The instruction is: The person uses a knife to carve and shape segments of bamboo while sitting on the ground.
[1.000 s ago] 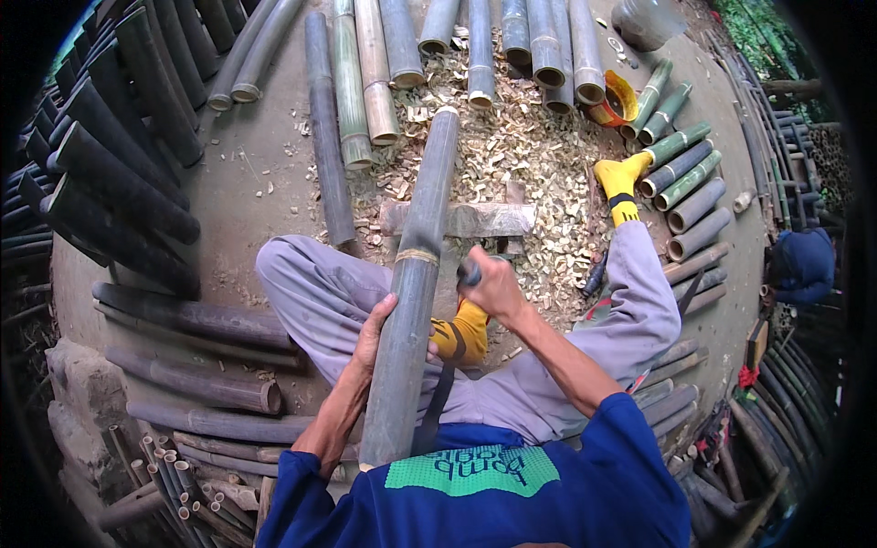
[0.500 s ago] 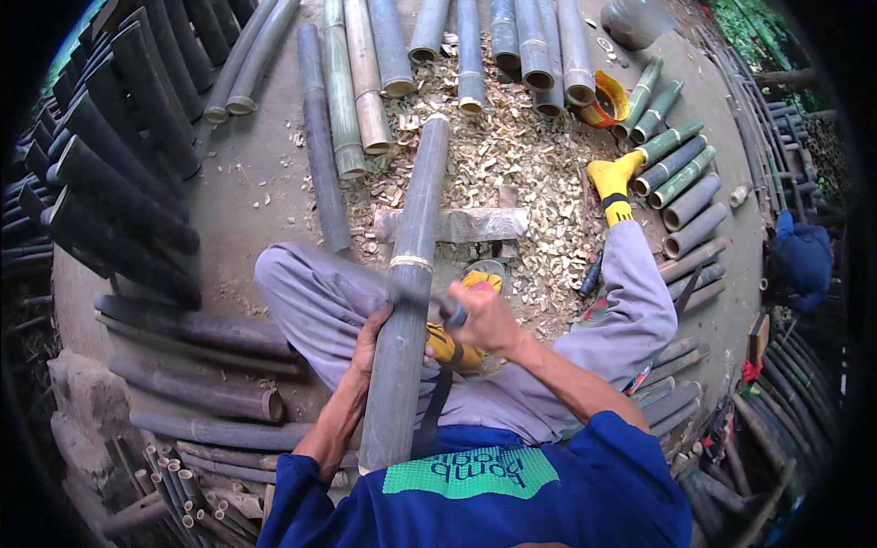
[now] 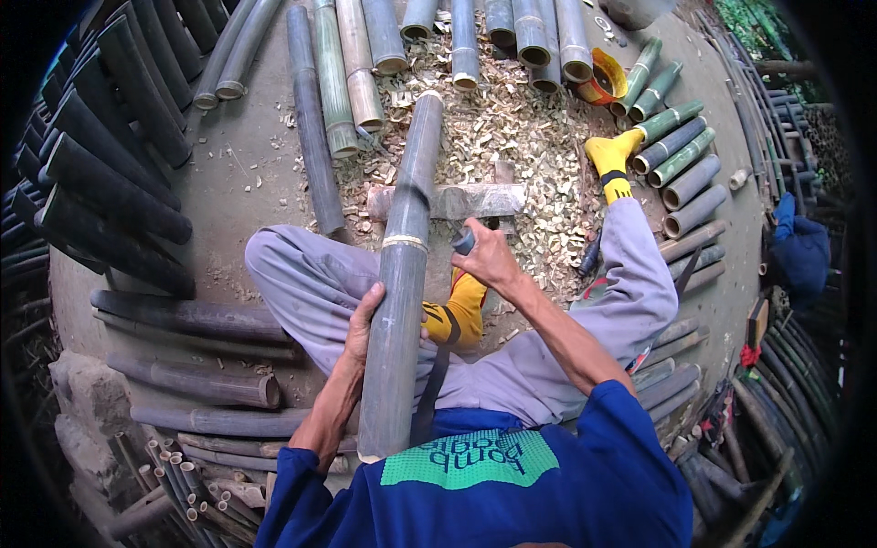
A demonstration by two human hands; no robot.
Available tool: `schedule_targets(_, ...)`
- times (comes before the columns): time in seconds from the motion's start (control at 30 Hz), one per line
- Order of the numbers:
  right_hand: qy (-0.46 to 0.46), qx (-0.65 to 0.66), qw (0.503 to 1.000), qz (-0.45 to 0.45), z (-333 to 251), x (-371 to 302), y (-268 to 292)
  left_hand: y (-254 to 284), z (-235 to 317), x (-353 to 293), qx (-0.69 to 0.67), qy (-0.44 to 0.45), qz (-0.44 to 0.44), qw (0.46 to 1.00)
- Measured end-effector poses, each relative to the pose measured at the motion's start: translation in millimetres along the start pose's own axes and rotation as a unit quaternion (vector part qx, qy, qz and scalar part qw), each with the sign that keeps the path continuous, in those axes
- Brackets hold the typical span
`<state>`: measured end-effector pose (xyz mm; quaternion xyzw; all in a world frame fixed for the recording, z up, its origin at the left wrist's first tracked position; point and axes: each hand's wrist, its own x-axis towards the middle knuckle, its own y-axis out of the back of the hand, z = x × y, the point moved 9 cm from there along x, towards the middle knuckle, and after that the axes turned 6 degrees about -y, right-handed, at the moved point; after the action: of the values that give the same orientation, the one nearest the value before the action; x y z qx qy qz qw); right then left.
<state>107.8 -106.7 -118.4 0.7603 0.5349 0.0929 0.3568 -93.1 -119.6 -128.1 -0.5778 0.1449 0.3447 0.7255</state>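
A long grey bamboo pole (image 3: 395,333) slants away from my lap, its near end against my shirt. Partway along it is a pale ringed node, and its far part lies over a wooden block (image 3: 475,201). My left hand (image 3: 367,320) is closed around the pole below that node, thumb on its upper left side. To the right of the pole, my right hand (image 3: 491,256) is closed on the dark grey handle (image 3: 463,241) of a tool, apart from the bamboo. The tool's blade cannot be made out clearly.
Pale wood chips (image 3: 548,183) cover the ground ahead. Cut bamboo lengths (image 3: 388,41) lie beyond, with more on both sides. My yellow-socked foot (image 3: 614,164) rests at the right, near a yellow-orange container (image 3: 603,78). Dark bamboo pieces (image 3: 114,242) lean at the left.
My right hand has moved up and slightly right with the tool, away from the bamboo pole. A dark blur that crossed the pole is gone. My left hand keeps its grip.
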Motion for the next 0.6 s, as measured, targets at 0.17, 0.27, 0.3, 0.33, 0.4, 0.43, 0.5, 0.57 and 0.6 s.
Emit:
schedule_targets(0.17, 0.193, -0.048, 0.980, -0.020, -60, -48, -2, -7, -2, -4, -0.005, -0.004, 0.009, 1.000)
schedule_targets(0.27, 0.097, -0.023, 0.995, -0.012, -23, -24, -4, -6, -4, -2, 0.017, 0.013, 0.015, 1.000)
schedule_targets(0.3, 0.048, -0.011, 0.998, -0.025, -8, -15, -6, -3, -4, -1, 0.030, 0.021, 0.023, 0.999)
schedule_targets(0.33, 0.032, 0.006, 0.999, -0.031, 0, -15, -6, -4, -4, 0, 0.059, 0.021, 0.011, 0.998)
schedule_targets(0.4, 0.107, -0.016, 0.993, -0.052, -30, -29, -7, -1, 0, 3, 0.046, 0.005, 0.020, 0.999)
schedule_targets(0.43, 0.145, -0.024, 0.987, -0.063, -45, -38, -9, 0, -1, 2, 0.038, -0.001, 0.026, 0.999)
schedule_targets(0.5, 0.210, -0.050, 0.976, -0.013, -57, -53, -8, -4, -4, 2, 0.021, 0.001, 0.008, 1.000)
schedule_targets(0.57, 0.125, -0.036, 0.991, 0.009, -28, -28, -5, -5, -6, 2, 0.019, 0.004, 0.003, 1.000)
schedule_targets(0.6, 0.071, -0.014, 0.997, 0.015, -6, -14, -3, -5, -6, 4, 0.025, 0.005, 0.006, 1.000)
